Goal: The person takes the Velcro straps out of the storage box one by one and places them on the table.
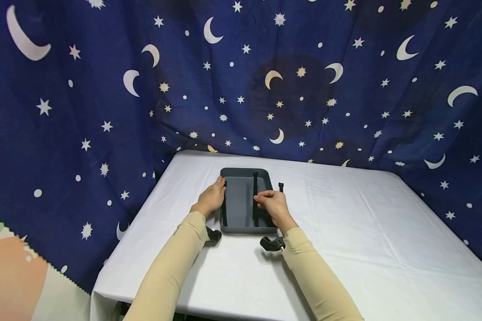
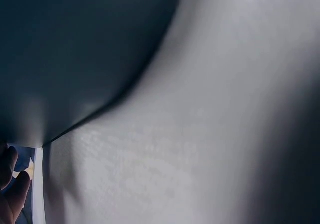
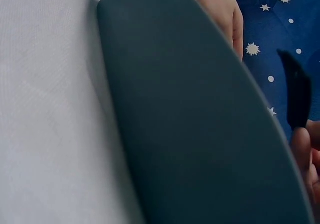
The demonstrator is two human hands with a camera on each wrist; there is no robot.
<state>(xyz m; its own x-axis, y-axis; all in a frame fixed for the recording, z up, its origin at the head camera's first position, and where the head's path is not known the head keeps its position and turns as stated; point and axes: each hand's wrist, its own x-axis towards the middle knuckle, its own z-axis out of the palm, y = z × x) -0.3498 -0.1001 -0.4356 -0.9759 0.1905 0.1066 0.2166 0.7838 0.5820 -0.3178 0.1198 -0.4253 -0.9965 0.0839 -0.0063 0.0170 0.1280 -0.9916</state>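
A grey rectangular tray [image 1: 239,230] lies on the white-covered table. Between thumb and fingertips, my right hand [image 1: 274,205] pinches a black strap [image 1: 255,183] with a small square head, held up over the tray's right half. In the right wrist view the same strap [image 3: 299,96] bends slightly above the fingertips. My left hand [image 1: 212,196] rests at the tray's left rim, fingers fairly straight. Beside it, another black strap [image 1: 224,211] lies along the tray's left inner side. The head of a further black strap [image 1: 281,185] shows just beyond the right rim, the remainder hidden by my right hand.
The white tablecloth [image 1: 365,232] spreads out on both sides of the tray. A dark blue curtain [image 1: 305,44] with moons and stars hangs behind and to the left. Black wrist mounts [image 1: 271,244] sit below both wrists, close to the tray's near edge.
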